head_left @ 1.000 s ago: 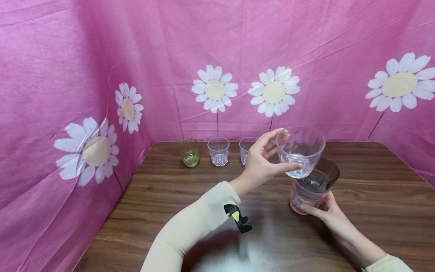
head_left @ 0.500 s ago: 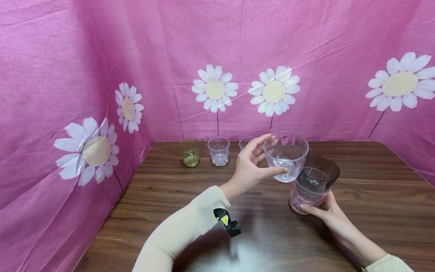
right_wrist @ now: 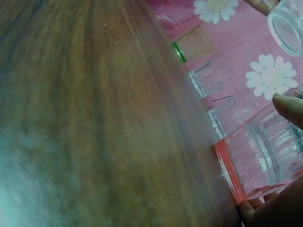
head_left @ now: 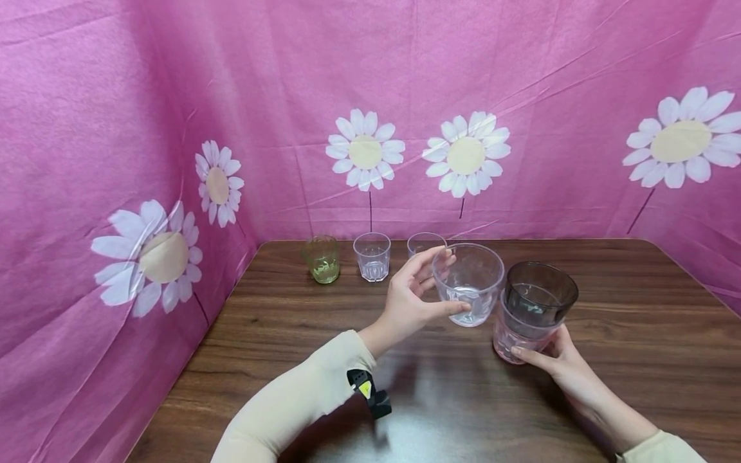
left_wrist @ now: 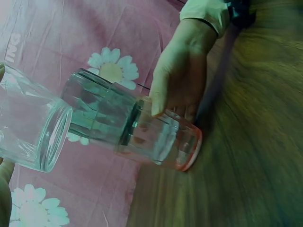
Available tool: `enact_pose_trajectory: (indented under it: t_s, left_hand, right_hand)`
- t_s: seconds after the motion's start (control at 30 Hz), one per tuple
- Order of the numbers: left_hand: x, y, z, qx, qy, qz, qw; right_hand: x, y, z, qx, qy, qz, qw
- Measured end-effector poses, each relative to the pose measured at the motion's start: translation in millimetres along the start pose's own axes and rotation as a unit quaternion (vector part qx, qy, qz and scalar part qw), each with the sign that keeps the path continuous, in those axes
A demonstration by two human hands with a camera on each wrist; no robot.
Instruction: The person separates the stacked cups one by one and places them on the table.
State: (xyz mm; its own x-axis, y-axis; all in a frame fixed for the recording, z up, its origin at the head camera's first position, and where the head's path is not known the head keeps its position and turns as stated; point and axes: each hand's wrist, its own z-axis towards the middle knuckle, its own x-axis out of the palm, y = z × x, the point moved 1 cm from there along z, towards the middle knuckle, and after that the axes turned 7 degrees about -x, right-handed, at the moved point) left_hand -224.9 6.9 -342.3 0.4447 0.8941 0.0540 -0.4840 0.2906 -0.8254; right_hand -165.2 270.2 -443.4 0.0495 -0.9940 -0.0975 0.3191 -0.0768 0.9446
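In the head view my left hand (head_left: 405, 299) holds a clear plastic cup (head_left: 471, 283) above the table, thumb on the near side and fingers on the far side. To its right, my right hand (head_left: 564, 363) grips a pink transparent cup (head_left: 509, 341) low down. A dark grey transparent cup (head_left: 541, 292) is nested in the pink one, its upper part standing out. The left wrist view shows the clear cup (left_wrist: 28, 123) apart from the grey cup (left_wrist: 102, 106). In the right wrist view the pink cup's red-tinted base (right_wrist: 232, 175) is at the table surface.
Along the back of the wooden table (head_left: 278, 347) stand a green cup (head_left: 323, 260) and a clear cup (head_left: 372, 257). Another clear cup (head_left: 425, 243) is partly hidden behind my left hand. A pink cloth (head_left: 278, 96) with daisies hangs around the table.
My left hand has moved left and down with the clear cup, from over the grey cup to beside it. My right hand and the nested cups stay in place.
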Motion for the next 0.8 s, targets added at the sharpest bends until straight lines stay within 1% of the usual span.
enact_pose_trajectory:
  t_s: [0.17,0.43,0.67,0.8]
  left_hand:
    - [-8.0,2.0,-8.9,-0.013,-0.007,0.000,0.9999]
    - [-20.4,7.7,-22.2,-0.034,-0.016,0.014,0.9992]
    - [-34.6,10.5,-36.4,-0.046,-0.032,0.023,0.9982]
    - [-42.9,13.3,-42.9,-0.055,-0.042,0.031,0.9971]
  right_hand:
    - [0.1,0.2,0.5,-0.003,0.001,0.001,1.000]
    - [-0.3,-0.9,-0.2,-0.004,-0.001,-0.004,1.000]
    - [-0.9,-1.1,-0.7,0.005,0.001,-0.007,1.000]
    - [-1.9,-0.9,-0.5,0.003,0.000,-0.006,1.000]
